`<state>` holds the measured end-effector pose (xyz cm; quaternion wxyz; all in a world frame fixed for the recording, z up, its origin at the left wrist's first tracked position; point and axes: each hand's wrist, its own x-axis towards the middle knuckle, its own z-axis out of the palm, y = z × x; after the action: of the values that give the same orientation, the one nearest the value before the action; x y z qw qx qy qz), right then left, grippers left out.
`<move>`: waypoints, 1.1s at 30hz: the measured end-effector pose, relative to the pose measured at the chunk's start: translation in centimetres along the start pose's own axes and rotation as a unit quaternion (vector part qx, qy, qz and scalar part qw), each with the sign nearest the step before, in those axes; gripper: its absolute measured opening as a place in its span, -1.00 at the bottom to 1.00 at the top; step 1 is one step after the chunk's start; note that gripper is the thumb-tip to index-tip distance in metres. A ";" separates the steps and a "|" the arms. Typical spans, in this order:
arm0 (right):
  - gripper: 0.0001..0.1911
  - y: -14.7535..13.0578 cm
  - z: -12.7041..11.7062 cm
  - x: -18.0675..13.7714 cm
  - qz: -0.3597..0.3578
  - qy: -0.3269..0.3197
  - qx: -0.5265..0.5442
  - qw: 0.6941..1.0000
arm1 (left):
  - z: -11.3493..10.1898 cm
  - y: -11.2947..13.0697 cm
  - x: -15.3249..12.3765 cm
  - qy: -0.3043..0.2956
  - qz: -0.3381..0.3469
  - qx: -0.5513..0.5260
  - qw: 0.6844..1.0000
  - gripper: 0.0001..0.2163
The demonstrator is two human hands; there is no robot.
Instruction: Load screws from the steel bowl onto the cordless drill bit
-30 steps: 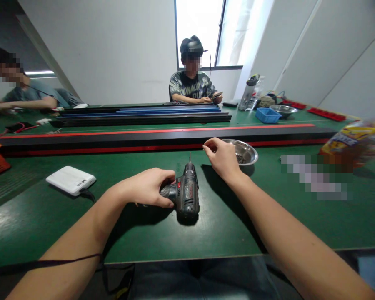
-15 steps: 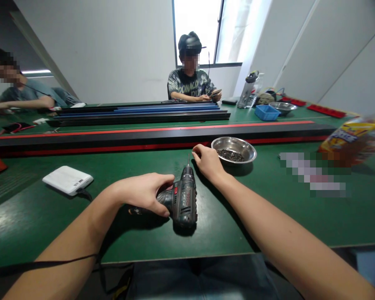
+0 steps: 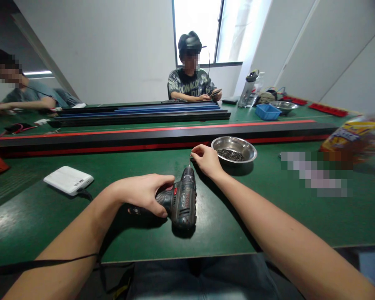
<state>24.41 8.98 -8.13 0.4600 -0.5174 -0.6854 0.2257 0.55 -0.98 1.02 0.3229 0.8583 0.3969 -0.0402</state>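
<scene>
Loading the bit (image 3: pixel 189 161): clamping left hand (image 3: pixel 143 193) around the drill (image 3: pixel 185 200), lying near-centre on green table (image 3: pixel 268 216); pinching right hand (image 3: pixel 208 161) fingertips on its tip, just left of steel bowl (image 3: pixel 249 157). Calls next for steady, straight alignment.

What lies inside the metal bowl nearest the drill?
The metal bowl holds a pile of small dark pieces, too small to identify. The bowl's floor beneath them is covered.

The cordless drill (image 3: pixel 185 200) is laid on the tabletop (image 3: pixel 237 216), its handle wrapped by the left grip (image 3: pixel 142 196). Its bit (image 3: pixel 189 161) is pinched at the tip by the right grip (image 3: pixel 208 160). A steel bowl (image 3: pixel 248 158) is seen just right of that grip.
</scene>
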 end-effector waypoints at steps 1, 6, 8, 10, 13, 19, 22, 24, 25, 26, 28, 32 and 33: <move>-0.95 0.0 0.0 0.0 0.004 -0.002 0.001 1.000 | 0.0 0.0 0.0 0.001 0.000 0.001 1.000 -0.46; -0.94 -0.3 0.1 0.1 0.013 0.011 -0.009 1.000 | 0.1 -0.1 0.1 0.003 0.000 0.007 1.000 -0.46; -0.93 -0.4 0.2 0.2 0.018 0.020 -0.020 0.999 | 0.1 -0.1 0.0 0.004 -0.004 0.012 1.000 -0.47; -0.93 -0.4 0.2 0.3 0.018 0.023 -0.026 0.999 | 0.1 0.0 0.0 0.006 -0.008 0.016 1.000 -0.48; -0.93 -0.4 0.3 0.3 0.016 0.018 -0.019 1.000 | 0.2 0.0 0.1 0.006 -0.010 0.016 1.000 -0.48; -0.91 -0.8 0.2 0.2 0.013 0.013 -0.020 1.000 | 0.1 0.0 0.2 0.004 -0.011 0.021 1.000 -0.48; -0.73 -0.9 0.1 0.2 0.010 0.015 -0.031 0.999 | 0.2 0.0 0.1 0.003 -0.010 0.022 1.000 -0.49; -0.58 -0.9 0.1 0.2 0.019 0.020 -0.018 0.999 | 0.2 0.0 0.1 0.003 -0.010 0.022 1.000 -0.49; -0.52 -0.9 0.1 0.2 0.026 0.020 -0.005 0.999 | 0.2 0.0 0.1 0.003 -0.010 0.023 1.000 -0.49; -0.49 -0.8 0.2 0.2 0.032 0.018 0.011 0.999 | 0.2 -0.1 0.1 0.003 -0.010 0.024 1.000 -0.49; -0.47 -0.7 0.2 0.2 0.039 0.012 0.036 0.999 | 0.2 -0.1 0.2 0.001 -0.011 0.024 1.000 -0.49; -0.42 -0.8 0.1 0.0 0.047 0.000 0.062 0.997 | 0.1 -0.1 0.2 -0.003 -0.014 0.026 1.000 -0.47; -0.41 -0.8 0.1 0.0 0.050 -0.004 0.066 0.997 | 0.1 0.0 0.2 -0.003 -0.015 0.026 1.000 -0.47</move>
<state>23.92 8.75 -7.59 0.4783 -0.5183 -0.6446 0.2950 0.66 -0.91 0.87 0.3008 0.8603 0.4074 -0.0583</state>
